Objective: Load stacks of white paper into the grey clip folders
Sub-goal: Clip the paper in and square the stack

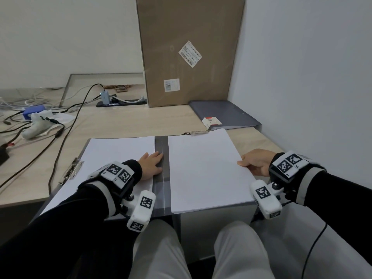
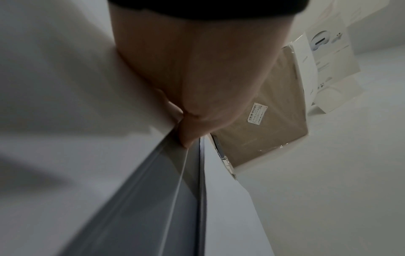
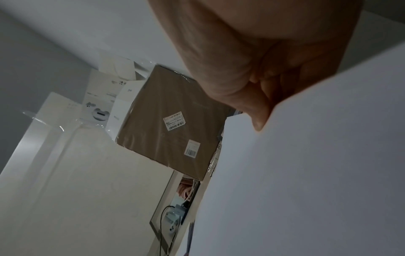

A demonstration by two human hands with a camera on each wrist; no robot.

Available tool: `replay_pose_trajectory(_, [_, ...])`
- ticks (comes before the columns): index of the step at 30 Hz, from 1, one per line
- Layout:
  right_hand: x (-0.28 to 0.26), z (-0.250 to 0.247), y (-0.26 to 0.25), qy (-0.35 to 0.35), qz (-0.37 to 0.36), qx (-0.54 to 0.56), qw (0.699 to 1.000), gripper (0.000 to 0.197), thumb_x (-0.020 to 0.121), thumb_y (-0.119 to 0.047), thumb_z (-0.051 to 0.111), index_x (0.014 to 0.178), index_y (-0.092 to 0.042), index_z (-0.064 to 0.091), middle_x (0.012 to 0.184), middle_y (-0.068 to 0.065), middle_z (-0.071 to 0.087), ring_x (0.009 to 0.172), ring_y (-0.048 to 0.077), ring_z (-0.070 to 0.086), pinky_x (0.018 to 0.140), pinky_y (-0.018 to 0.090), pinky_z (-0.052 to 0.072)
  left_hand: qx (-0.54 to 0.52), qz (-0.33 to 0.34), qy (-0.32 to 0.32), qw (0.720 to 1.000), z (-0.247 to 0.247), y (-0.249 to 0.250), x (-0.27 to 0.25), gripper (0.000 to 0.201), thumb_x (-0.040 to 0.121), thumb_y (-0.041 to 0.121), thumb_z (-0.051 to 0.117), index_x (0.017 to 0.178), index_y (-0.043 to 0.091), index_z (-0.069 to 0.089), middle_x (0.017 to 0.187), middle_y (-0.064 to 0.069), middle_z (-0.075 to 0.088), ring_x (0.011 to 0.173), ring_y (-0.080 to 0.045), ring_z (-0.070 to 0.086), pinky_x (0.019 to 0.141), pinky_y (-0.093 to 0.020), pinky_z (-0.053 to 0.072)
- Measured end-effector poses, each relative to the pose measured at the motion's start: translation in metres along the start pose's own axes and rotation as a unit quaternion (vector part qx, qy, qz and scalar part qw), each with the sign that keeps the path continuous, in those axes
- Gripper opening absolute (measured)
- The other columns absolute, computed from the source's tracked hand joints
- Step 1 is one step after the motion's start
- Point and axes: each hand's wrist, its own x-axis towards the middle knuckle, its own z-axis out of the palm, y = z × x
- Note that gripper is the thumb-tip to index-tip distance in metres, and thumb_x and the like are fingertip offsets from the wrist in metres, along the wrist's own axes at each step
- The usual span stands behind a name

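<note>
At frame centre, open grey clip folder (image 1: 161, 178) on pale wooden surface (image 1: 120, 121); left hand (image 1: 152, 165) flat, pressing left white paper stack (image 1: 112, 156); right hand (image 1: 255, 163) pinches right white paper stack (image 1: 205, 170) edge. Aligning step; next, slide under top metal clip (image 1: 194, 132).

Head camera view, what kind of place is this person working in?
Probably an office or small workroom: a wooden desk against a white wall, a grey clip folder open on it with paper, charging cables strewn across it, and a labelled cardboard box leaning in the corner.
</note>
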Motion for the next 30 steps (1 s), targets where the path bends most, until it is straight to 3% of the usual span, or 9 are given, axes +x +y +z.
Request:
replay_pose_trajectory(3, [-0.006, 0.002, -0.004, 0.015, -0.014, -0.03, 0.999, 0.015, 0.092, -0.002, 0.055, 0.077, -0.005, 0.055, 0.076, 0.008, 0.06, 0.064, 0.017, 0.056, 0.056, 0.023, 0.051, -0.01, 0.004, 0.007, 1.0, 0.0, 0.001, 0.001, 0.059, 0.102, 0.026, 0.029, 0.152, 0.014, 0.001, 0.161, 0.0, -0.004, 0.149, -0.022, 0.0, 0.112, -0.03, 0.009])
replay_pose_trajectory(7, [-0.013, 0.003, -0.01, 0.038, -0.048, -0.081, 0.995, 0.013, 0.088, 0.001, 0.057, 0.076, -0.003, 0.055, 0.08, 0.014, 0.06, 0.075, 0.026, 0.058, 0.08, 0.036, 0.053, -0.084, -0.005, 0.007, 0.996, 0.002, -0.005, 0.007, 0.061, 0.099, 0.023, 0.039, 0.152, 0.015, 0.01, 0.162, -0.001, 0.004, 0.149, -0.025, 0.002, 0.117, -0.03, 0.008])
replay_pose_trajectory(12, [-0.021, 0.007, -0.015, 0.029, -0.1, -0.127, 0.987, 0.019, 0.087, -0.011, 0.057, 0.069, -0.007, 0.05, 0.078, 0.015, 0.053, 0.078, 0.028, 0.051, 0.075, 0.036, 0.044, -0.225, -0.014, 0.064, 0.972, -0.003, -0.006, 0.007, 0.031, 0.095, 0.019, 0.049, 0.125, 0.02, 0.052, 0.128, 0.0, 0.053, 0.128, -0.021, 0.042, 0.097, -0.023, 0.037])
replay_pose_trajectory(16, [-0.039, 0.006, -0.014, 0.029, -0.117, -0.17, 0.978, 0.028, 0.093, -0.027, 0.052, 0.084, -0.001, 0.058, 0.081, 0.015, 0.052, 0.076, 0.027, 0.05, 0.077, 0.034, 0.043, -0.243, 0.017, 0.056, 0.968, -0.003, 0.002, -0.007, 0.069, 0.093, 0.034, 0.053, 0.151, 0.018, 0.021, 0.158, -0.004, 0.023, 0.145, -0.022, 0.025, 0.114, -0.03, 0.024])
replay_pose_trajectory(18, [-0.046, 0.0, -0.006, 0.039, -0.131, -0.191, 0.972, 0.054, 0.095, -0.03, 0.052, 0.129, 0.011, 0.046, 0.123, 0.025, 0.057, 0.112, 0.04, 0.056, 0.096, 0.042, 0.046, -0.22, 0.043, 0.02, 0.974, 0.0, 0.008, -0.018, 0.079, 0.09, 0.042, 0.055, 0.152, 0.02, 0.013, 0.16, -0.002, 0.016, 0.146, -0.021, 0.022, 0.115, -0.031, 0.022])
replay_pose_trajectory(20, [-0.058, -0.004, 0.002, 0.033, -0.143, -0.207, 0.967, 0.064, 0.093, -0.035, 0.054, 0.142, 0.002, 0.035, 0.144, 0.019, 0.043, 0.129, 0.037, 0.046, 0.103, 0.043, 0.042, -0.19, 0.063, -0.012, 0.98, 0.003, 0.015, -0.031, 0.087, 0.086, 0.046, 0.058, 0.153, 0.022, 0.007, 0.161, 0.0, 0.01, 0.147, -0.02, 0.018, 0.116, -0.033, 0.021])
replay_pose_trajectory(25, [-0.081, -0.009, 0.024, -0.071, -0.144, -0.209, 0.965, 0.04, 0.093, -0.038, 0.054, 0.124, -0.014, 0.052, 0.137, 0.011, 0.053, 0.106, 0.016, 0.055, 0.076, 0.024, 0.047, -0.037, 0.098, -0.051, 0.993, 0.023, 0.029, -0.047, 0.109, 0.076, 0.055, 0.065, 0.152, 0.025, -0.008, 0.16, -0.003, -0.014, 0.15, -0.021, -0.003, 0.121, -0.043, 0.012])
replay_pose_trajectory(27, [-0.091, -0.009, 0.029, -0.116, -0.155, -0.217, 0.957, 0.028, 0.093, -0.036, 0.056, 0.115, -0.019, 0.058, 0.136, 0.007, 0.056, 0.115, 0.02, 0.057, 0.084, 0.025, 0.047, -0.005, 0.1, -0.048, 0.994, 0.028, 0.034, -0.048, 0.115, 0.072, 0.058, 0.068, 0.151, 0.027, -0.01, 0.159, -0.004, -0.018, 0.149, -0.024, -0.007, 0.12, -0.047, 0.012])
replay_pose_trajectory(30, [-0.095, -0.012, 0.034, -0.139, -0.175, -0.249, 0.943, 0.06, 0.083, -0.035, 0.07, 0.133, -0.013, 0.044, 0.139, 0.0, 0.052, 0.128, 0.019, 0.049, 0.108, 0.035, 0.039, 0.026, 0.081, -0.034, 0.996, 0.037, 0.036, -0.045, 0.121, 0.065, 0.065, 0.069, 0.15, 0.03, -0.01, 0.159, -0.004, -0.017, 0.148, -0.029, -0.013, 0.118, -0.056, 0.012])
